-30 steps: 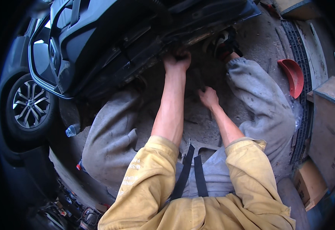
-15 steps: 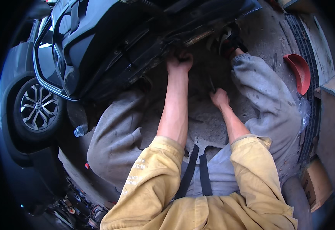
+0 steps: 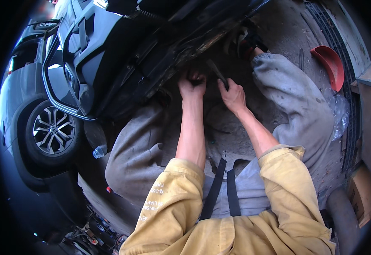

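Observation:
My right hand (image 3: 233,96) is wrapped round the end of a long, dark, flat tool (image 3: 216,69) that points up and left toward a dark car door (image 3: 126,72). The tool's exact kind is hard to make out in the shade. My left hand (image 3: 192,86) is closed in a fist close to the door's scuffed lower edge (image 3: 202,47). Whatever is in that fist, if anything, is hidden. A small gap separates the two hands, both low between my spread knees over the dusty ground.
To the left stands a grey car with a spoked wheel (image 3: 54,129); a clear plastic bottle (image 3: 99,151) lies by it. On the right are a red curved plastic piece (image 3: 330,67), crumpled clear plastic (image 3: 341,114), a black ribbed strip (image 3: 337,40) and a cardboard box (image 3: 363,196).
My right hand has risen up and left with the tool, nearer the door edge and my left hand. The left fist has drawn slightly down from the edge. The whole view has shifted a little.

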`<state>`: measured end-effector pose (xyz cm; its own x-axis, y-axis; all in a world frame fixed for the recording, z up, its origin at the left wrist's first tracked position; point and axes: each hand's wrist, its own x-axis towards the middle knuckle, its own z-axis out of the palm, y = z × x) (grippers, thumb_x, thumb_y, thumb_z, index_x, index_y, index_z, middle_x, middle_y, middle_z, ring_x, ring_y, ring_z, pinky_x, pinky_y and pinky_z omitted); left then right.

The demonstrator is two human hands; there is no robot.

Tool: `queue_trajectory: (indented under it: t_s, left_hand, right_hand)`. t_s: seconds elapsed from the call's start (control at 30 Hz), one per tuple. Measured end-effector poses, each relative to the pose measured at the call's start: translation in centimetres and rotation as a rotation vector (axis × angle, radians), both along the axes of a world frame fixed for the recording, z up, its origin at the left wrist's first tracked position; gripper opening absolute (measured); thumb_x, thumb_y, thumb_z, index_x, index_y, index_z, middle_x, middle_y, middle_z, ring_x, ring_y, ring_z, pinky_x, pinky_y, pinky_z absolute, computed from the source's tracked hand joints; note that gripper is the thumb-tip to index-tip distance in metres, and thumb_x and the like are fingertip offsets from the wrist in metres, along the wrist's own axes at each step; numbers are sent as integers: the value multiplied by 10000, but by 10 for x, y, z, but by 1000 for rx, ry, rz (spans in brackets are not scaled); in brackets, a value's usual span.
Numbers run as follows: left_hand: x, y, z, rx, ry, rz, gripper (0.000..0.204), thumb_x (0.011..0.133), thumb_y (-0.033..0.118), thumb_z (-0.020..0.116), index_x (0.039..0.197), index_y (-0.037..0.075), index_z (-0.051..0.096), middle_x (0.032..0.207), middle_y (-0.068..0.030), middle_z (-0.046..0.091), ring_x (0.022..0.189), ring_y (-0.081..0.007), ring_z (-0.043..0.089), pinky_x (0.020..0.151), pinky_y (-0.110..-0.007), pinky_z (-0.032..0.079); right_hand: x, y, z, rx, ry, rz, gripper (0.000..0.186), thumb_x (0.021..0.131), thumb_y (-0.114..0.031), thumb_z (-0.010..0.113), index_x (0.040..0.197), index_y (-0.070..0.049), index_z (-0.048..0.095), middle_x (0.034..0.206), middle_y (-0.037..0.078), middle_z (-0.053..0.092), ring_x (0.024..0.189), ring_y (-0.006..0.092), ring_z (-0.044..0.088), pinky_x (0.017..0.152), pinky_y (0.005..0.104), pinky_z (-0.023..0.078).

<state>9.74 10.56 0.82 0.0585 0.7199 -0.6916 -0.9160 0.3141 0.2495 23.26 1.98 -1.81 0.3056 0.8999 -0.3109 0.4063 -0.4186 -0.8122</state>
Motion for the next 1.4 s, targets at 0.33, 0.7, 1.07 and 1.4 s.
queue_trajectory:
  t_s: [0.33,0.7,1.07,1.4]
  left_hand:
    - [-20,-11,84,120,741,-197,159,940,148,557,1028,35,627,656,1,452,598,-145,455,584,-303,386]
    - [-25,60,138,921,2550,-256,365,852,112,664,1190,-16,610,1134,-197,594,1042,-343,573,902,-423,478]
    - [-12,108,106,1140,2599,-511,563,776,193,726,1308,106,562,1303,-212,484,1218,-434,438,1042,-525,347]
    - [-23,123,97,1144,2559,-537,618,805,245,725,1379,133,525,1372,-213,440,1319,-422,374,1125,-524,274]
  right_hand:
    - [7,53,59,-26,-153,99,330,966,-280,509,944,28,624,887,304,669,905,462,657,824,534,522]
    - [30,79,25,27,-194,146,289,947,-304,517,965,-30,608,841,262,680,840,463,661,785,545,525]
    - [45,105,-48,312,-209,104,282,953,-323,571,899,-46,572,765,242,658,763,454,644,667,550,518]
    - [50,135,-100,449,-282,126,310,944,-389,586,889,-84,574,688,216,634,682,452,636,583,535,518]
